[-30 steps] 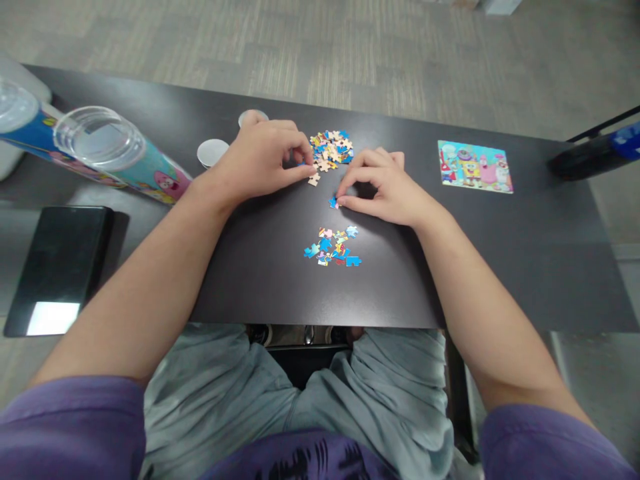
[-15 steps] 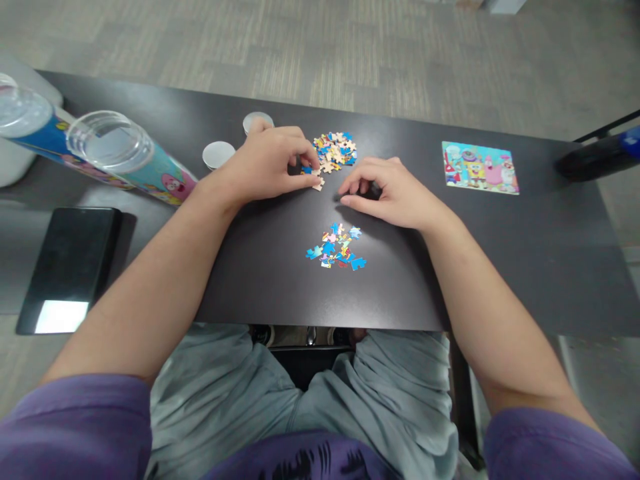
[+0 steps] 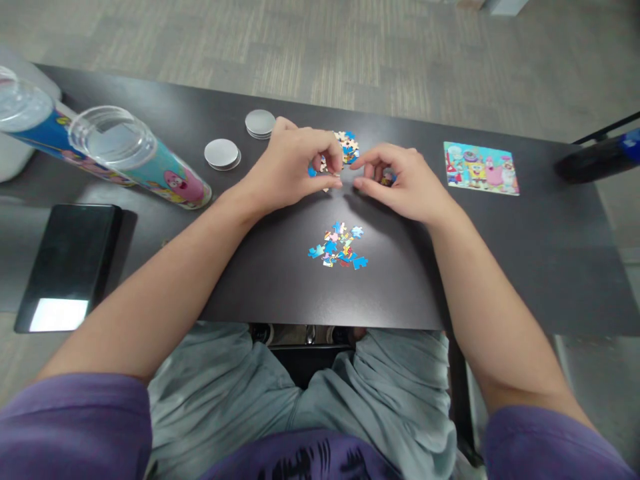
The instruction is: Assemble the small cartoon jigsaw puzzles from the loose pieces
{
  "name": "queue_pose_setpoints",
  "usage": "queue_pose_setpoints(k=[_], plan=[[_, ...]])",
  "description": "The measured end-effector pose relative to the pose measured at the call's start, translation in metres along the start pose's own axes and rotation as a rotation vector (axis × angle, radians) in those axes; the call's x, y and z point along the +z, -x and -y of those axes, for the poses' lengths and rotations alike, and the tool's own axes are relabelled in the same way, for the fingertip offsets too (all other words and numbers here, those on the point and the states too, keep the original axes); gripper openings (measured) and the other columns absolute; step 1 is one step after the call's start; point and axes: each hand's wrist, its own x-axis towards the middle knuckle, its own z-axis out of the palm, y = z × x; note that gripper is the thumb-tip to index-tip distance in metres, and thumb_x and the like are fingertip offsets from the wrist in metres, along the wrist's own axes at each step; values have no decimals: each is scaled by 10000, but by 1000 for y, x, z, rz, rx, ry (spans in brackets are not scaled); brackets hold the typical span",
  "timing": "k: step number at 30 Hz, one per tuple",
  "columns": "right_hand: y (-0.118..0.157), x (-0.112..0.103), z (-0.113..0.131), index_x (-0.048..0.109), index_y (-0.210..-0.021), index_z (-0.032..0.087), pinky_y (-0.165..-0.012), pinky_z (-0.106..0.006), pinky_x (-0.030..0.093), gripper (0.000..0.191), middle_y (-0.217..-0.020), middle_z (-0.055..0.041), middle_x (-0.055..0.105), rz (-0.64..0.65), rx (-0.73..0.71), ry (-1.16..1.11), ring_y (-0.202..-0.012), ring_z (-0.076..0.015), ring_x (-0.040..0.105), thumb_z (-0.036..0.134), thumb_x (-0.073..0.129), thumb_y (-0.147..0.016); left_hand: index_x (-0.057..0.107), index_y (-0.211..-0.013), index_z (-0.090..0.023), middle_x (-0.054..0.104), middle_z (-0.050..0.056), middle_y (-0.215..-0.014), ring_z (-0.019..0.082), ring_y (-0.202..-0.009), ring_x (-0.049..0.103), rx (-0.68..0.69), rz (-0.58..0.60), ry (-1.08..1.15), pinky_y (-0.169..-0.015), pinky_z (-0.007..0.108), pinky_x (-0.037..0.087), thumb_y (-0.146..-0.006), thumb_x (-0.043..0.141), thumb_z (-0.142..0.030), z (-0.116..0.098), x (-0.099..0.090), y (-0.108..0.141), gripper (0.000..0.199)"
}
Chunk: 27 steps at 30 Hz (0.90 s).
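Note:
Loose jigsaw pieces form a heap (image 3: 349,148) toward the far side of the dark table, partly hidden behind my left hand (image 3: 306,163). That hand is closed, thumb and fingers pinched on a small piece whose edge shows at the fingertips. My right hand (image 3: 400,181) is just to its right, fingers curled round some puzzle pieces (image 3: 387,177) in the palm, thumb and forefinger apart. Closer to my body lies a smaller scatter of blue and coloured pieces (image 3: 330,247).
A cartoon picture card (image 3: 481,169) lies at the right. Two clear-topped cartoon tubes (image 3: 173,179), white round lids (image 3: 221,153) and a black tablet-like object (image 3: 70,267) are at the left. A dark cylindrical object (image 3: 593,160) is at the far right.
My left hand has moved right, off the near edge of the heap, with a piece in its fingertips. My right hand has shifted slightly right and up, and pieces now show inside it.

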Motion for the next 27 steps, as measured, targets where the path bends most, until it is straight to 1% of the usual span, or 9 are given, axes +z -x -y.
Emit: queue_pose_setpoints(k=[2,4,6,9,12,17,21,24,27], plan=[[1,-6,-2,856,-1211,322,-981,-558,641,307,-1037,-57,868,-80,27,4,-859,-303,728,605,874,-1093,860,-1116,-341,925,18,-1115,320,-1043,838,42,28,17,-1262,660,489,-988,1024,-549,-5,8,1,294],[1,-11,-3,847,-1196,360,-978,-563,654,341,-1044,-51,877,-112,60,35,-903,-326,747,683,874,-1090,862,-1105,-339,920,5,-1070,306,-1020,835,68,72,45,-1251,640,496,-954,1062,-605,-8,10,1,365],[2,-13,-2,851,-1218,379,-1015,-587,653,347,-1077,-54,890,-96,82,73,-926,-338,756,707,857,-1107,869,-1106,-340,913,9,-1049,302,-1012,830,49,73,64,-1227,623,513,-969,1044,-652,-7,5,1,383],[2,-9,4,878,-1262,340,-1079,-638,611,355,-1119,-83,890,-33,67,118,-897,-335,737,668,828,-1137,888,-1141,-360,913,36,-1087,322,-1053,821,-36,30,43,-1182,624,547,-1033,954,-697,-3,-12,0,359],[2,1,11,914,-1293,317,-1132,-646,545,336,-1107,-89,866,43,35,156,-914,-327,715,611,799,-1177,921,-1158,-399,916,58,-1196,360,-1129,809,-97,56,-13,-1153,645,566,-990,951,-732,2,-24,1,375],[3,6,11,946,-1299,341,-1156,-603,469,270,-1064,-61,768,115,-5,181,-995,-331,710,548,803,-1200,962,-1133,-452,896,62,-1271,393,-1216,798,-108,125,-26,-1139,642,558,-909,981,-729,9,-18,4,357],[5,-11,2,957,-1279,346,-1208,-651,440,245,-1058,-55,721,168,17,182,-1034,-342,711,543,865,-1166,973,-1136,-436,888,75,-1311,411,-1334,786,-114,133,-37,-1124,609,543,-941,955,-653,10,-10,4,292],[8,-28,-13,951,-1251,317,-1221,-700,431,235,-1070,-74,725,178,56,201,-1036,-352,706,508,893,-1127,959,-1102,-414,892,77,-1311,404,-1320,787,-114,141,-37,-1112,597,541,-944,953,-622,8,-10,3,261],[12,-41,-31,926,-1219,291,-1174,-680,461,258,-1077,-95,731,131,59,189,-1005,-339,677,521,929,-1104,920,-1088,-395,910,62,-1278,386,-1270,800,-121,151,-18,-1147,606,535,-927,967,-600,5,-11,2,265]])
